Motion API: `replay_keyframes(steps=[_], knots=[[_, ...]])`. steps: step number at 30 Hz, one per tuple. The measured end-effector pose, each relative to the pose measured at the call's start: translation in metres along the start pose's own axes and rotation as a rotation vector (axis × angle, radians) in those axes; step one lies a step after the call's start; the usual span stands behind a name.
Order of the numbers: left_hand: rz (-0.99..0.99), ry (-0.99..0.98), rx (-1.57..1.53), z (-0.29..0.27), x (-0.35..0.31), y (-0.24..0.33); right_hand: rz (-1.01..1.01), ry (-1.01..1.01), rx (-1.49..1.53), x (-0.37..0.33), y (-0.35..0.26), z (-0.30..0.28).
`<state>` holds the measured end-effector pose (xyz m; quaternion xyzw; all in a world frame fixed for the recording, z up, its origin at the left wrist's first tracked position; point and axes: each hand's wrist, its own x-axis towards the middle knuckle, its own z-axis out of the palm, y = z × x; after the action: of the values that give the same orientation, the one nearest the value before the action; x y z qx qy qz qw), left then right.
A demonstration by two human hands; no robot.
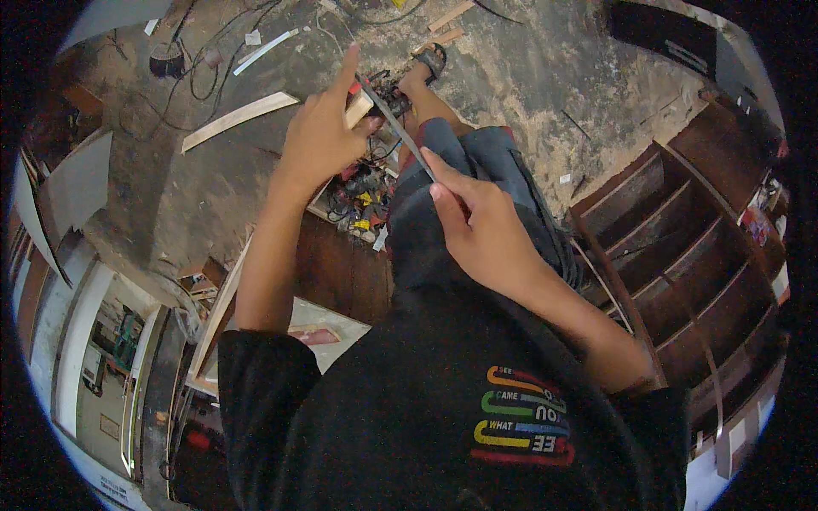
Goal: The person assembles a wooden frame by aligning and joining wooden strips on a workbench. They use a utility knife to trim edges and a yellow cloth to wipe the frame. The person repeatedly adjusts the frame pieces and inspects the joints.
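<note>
Head view shows my left hand (324,136) pinching a small wood block (359,108) while my right hand (481,230) grips a thin metal blade (400,132) laid against it. I judge I'm mid-stroke, trimming; next needs a steady, controlled draw.

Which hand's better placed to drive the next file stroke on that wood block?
Right, probably. The right hand grips the near end of the flat file, in line with its length. The left hand is busy pinching the wood block under the file's far end, steadying it.
</note>
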<state>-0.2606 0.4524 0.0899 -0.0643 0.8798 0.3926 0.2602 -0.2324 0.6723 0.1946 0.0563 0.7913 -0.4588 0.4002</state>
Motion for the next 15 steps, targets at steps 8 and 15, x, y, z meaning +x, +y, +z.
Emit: replay_keyframes(steps=[8,15], knots=[[0.02,0.067,0.001,0.006,-0.007,-0.001,-0.074,0.019,-0.085,0.036,0.009,0.017],[0.01,0.05,-0.003,0.009,-0.003,-0.007,-0.176,0.097,-0.111,0.056,0.029,0.027]])
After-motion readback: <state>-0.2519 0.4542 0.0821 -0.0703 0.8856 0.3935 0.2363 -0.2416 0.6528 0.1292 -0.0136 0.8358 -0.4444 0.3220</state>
